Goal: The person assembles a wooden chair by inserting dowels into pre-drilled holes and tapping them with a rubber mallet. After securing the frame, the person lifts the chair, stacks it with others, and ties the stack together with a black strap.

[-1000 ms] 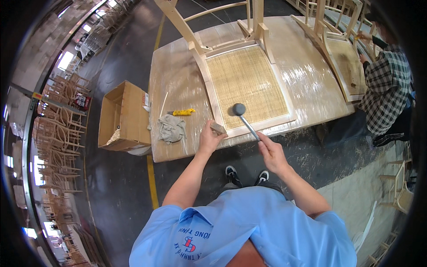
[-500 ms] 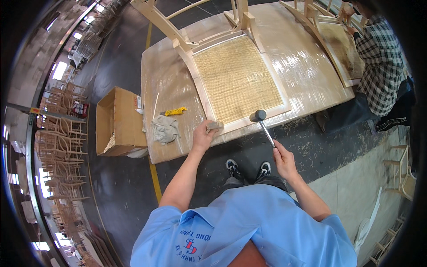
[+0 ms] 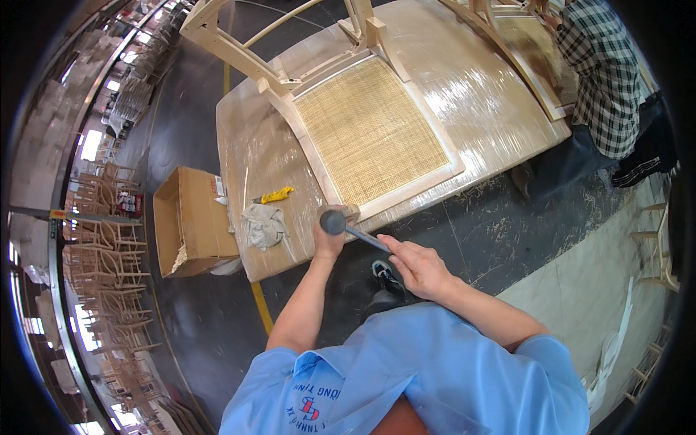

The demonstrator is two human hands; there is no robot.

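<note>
1. Since the earlier frame half a second ago, the mallet (image 3: pixel 333 222) has swung leftward, from above the near edge of the chair to a place over the person's left hand (image 3: pixel 328 239); the right hand (image 3: pixel 420 268) has come across with it.
2. At the far left, pale wooden chair frames (image 3: pixel 109 254) stand stacked.
3. Next comes an open cardboard box (image 3: pixel 206 217), just beside the desk (image 3: pixel 449 58), whose top is wrapped in clear plastic.
4. On the left part of the desk lie a crumpled grey cloth (image 3: pixel 263 226) and, just behind it, a yellow-handled tool (image 3: pixel 276 195).
5. The left hand's fingers are drawn narrow around a small wooden block (image 3: pixel 351 212). Its right end sticks out past them, at the near left corner of the chair's frame. The mallet's round head hides part of these fingers, and whether it touches them or the block cannot be told.
6. The right hand's fingers are wrapped around the mallet's handle, which slants up and leftward from them to the head.
7. Beyond both hands, the chair (image 3: pixel 370 130) rests on the desk, its woven panel facing up.
8. Farther right, a co-worker in a checked shirt (image 3: pixel 605 65) is beside a second chair (image 3: pixel 529 36).
</note>
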